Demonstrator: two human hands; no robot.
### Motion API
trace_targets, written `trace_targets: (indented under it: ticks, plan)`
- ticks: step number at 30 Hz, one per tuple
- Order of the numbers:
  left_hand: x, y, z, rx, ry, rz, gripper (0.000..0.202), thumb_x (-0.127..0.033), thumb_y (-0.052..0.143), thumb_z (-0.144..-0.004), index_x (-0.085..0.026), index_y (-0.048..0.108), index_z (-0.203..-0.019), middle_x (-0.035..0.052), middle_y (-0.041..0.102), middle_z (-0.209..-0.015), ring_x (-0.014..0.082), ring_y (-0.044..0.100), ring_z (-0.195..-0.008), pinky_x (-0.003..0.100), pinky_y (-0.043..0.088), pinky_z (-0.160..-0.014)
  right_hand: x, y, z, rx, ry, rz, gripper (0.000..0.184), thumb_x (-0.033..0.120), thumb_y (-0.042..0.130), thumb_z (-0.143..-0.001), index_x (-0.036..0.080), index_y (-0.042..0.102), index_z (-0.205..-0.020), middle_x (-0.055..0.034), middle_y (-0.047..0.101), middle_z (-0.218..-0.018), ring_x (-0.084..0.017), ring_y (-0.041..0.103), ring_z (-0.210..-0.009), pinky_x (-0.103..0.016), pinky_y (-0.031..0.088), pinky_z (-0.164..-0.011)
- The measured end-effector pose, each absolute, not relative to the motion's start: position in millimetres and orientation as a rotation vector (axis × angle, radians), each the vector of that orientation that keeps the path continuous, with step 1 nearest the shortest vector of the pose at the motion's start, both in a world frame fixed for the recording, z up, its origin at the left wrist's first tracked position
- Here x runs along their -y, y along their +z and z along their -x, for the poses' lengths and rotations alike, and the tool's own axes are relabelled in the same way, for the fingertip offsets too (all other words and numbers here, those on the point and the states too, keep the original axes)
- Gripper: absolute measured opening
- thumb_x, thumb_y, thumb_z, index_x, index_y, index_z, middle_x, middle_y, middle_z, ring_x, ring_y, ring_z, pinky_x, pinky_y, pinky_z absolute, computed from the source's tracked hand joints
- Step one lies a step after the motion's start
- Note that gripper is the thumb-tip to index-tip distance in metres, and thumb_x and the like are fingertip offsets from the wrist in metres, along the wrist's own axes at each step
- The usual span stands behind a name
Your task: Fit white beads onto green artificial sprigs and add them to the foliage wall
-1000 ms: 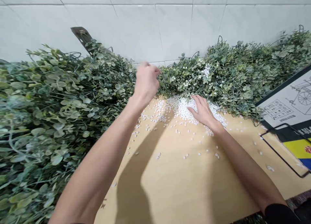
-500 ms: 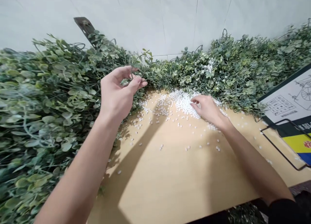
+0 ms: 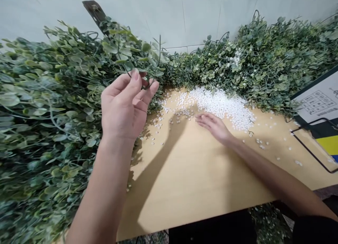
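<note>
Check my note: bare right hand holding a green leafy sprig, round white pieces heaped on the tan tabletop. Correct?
Wrong hand: the head view shows the bare left hand holding the green leafy sprig. The round white pieces are heaped on the tan tabletop.

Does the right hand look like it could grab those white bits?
Probably yes: the right hand is right beside the pile of white bits, and nothing seems to be in between.

Left grip raised, fingers curled, right grip lower, fingers extended close together, both forearms bare
</note>
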State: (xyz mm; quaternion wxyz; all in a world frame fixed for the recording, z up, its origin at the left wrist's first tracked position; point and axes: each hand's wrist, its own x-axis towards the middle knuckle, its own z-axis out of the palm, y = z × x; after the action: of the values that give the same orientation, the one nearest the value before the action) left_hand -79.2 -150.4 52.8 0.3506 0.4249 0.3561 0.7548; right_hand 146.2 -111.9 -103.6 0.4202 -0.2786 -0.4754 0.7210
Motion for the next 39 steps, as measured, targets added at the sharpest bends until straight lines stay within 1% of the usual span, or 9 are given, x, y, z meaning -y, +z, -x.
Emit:
trace_targets:
  ticks: [4,7,13,16,20,24,30,35,39]
  plan:
    - [156.4,57.6,56.8,-0.878,1.914,-1.086,0.012,-0.016,0.082,-0.088,-0.013,0.073,-0.081,0.0003,0.074,-0.084,0.0115,0.073,-0.081,0.036,0.065,-0.096,164.1,-101.2,-76.3,1.441,2.456,0.357,0.051,0.065,0.072,-0.089,0.02,0.073,-0.112,-0.0099,0.075,-0.115,-0.02,0.073,-0.1,-0.039,0.058,-0.1]
    - [160.1,50.2,39.2,-0.829,1.818,-1.106,0.012,-0.02,0.083,-0.087,-0.014,0.072,-0.085,0.0004,0.072,-0.081,0.0151,0.076,-0.086,0.039,0.066,-0.096,187.4,-111.4,-15.7,1.294,2.795,0.354,0.047,0.061,0.08,-0.083,0.017,0.072,-0.096,-0.0078,0.075,-0.098,-0.018,0.073,-0.089,-0.033,0.061,-0.085]
    - [168.8,7.3,26.7,-0.995,1.64,-1.023,0.03,-0.03,0.09,-0.077,-0.018,0.068,-0.091,0.0006,0.073,-0.089,0.0214,0.079,-0.093,0.039,0.066,-0.093,121.1,-97.2,-54.4,0.943,2.047,0.56,0.02,0.037,0.08,-0.088,0.021,0.071,-0.097,-0.0033,0.076,-0.113,-0.019,0.073,-0.106,-0.037,0.055,-0.107]
    - [168.8,-22.4,26.2,-0.959,1.574,-0.879,0.039,-0.024,0.092,-0.073,-0.02,0.065,-0.102,0.0025,0.076,-0.096,0.0243,0.08,-0.097,0.044,0.065,-0.097,121.7,-82.0,-154.1,1.179,2.226,0.583,0.034,0.042,0.077,-0.092,0.02,0.072,-0.117,-0.0106,0.075,-0.124,-0.022,0.075,-0.11,-0.041,0.057,-0.107]
    - [165.1,-56.9,15.8,-0.922,1.479,-0.703,0.05,-0.016,0.089,-0.073,-0.022,0.061,-0.114,0.0069,0.078,-0.108,0.0262,0.079,-0.102,0.05,0.058,-0.107,139.5,-77.0,-266.0,1.361,2.526,0.838,0.046,0.053,0.055,-0.105,0.012,0.074,-0.116,-0.0214,0.071,-0.133,-0.03,0.076,-0.112,-0.047,0.059,-0.103]
    - [160.4,-80.8,-3.5,-0.879,1.444,-0.608,0.055,-0.007,0.082,-0.072,-0.021,0.059,-0.12,0.0054,0.077,-0.109,0.0269,0.079,-0.104,0.053,0.053,-0.113,101.0,-87.8,-290.2,1.287,2.018,0.912,0.038,0.05,0.064,-0.101,0.015,0.075,-0.111,-0.0172,0.075,-0.127,-0.026,0.077,-0.111,-0.041,0.059,-0.106]
    - [158.5,-99.7,-12.1,-0.849,1.425,-0.585,0.041,-0.006,0.075,-0.073,-0.019,0.063,-0.109,0.0034,0.077,-0.101,0.0262,0.077,-0.106,0.052,0.054,-0.109,46.2,-82.6,-255.9,1.181,1.543,0.779,0.029,0.044,0.076,-0.094,0.019,0.074,-0.106,-0.0117,0.079,-0.116,-0.024,0.079,-0.104,-0.038,0.064,-0.098]
    - [160.8,-96.5,-10.7,-0.812,1.402,-0.648,0.03,-0.019,0.076,-0.081,-0.021,0.065,-0.109,0.0039,0.076,-0.108,0.0234,0.077,-0.1,0.05,0.057,-0.103,76.2,-80.3,-225.7,1.313,1.838,0.86,0.046,0.059,0.074,-0.091,0.016,0.074,-0.108,-0.0146,0.08,-0.106,-0.025,0.08,-0.088,-0.04,0.068,-0.079]
    - [162.2,-92.7,-13.2,-0.869,1.398,-0.636,0.027,-0.028,0.082,-0.082,-0.021,0.066,-0.103,0.0029,0.076,-0.101,0.0224,0.077,-0.094,0.05,0.058,-0.1,74.2,-96.1,-210.0,1.222,1.755,0.908,0.046,0.061,0.077,-0.087,0.019,0.073,-0.105,-0.0121,0.078,-0.114,-0.025,0.078,-0.102,-0.041,0.065,-0.094]
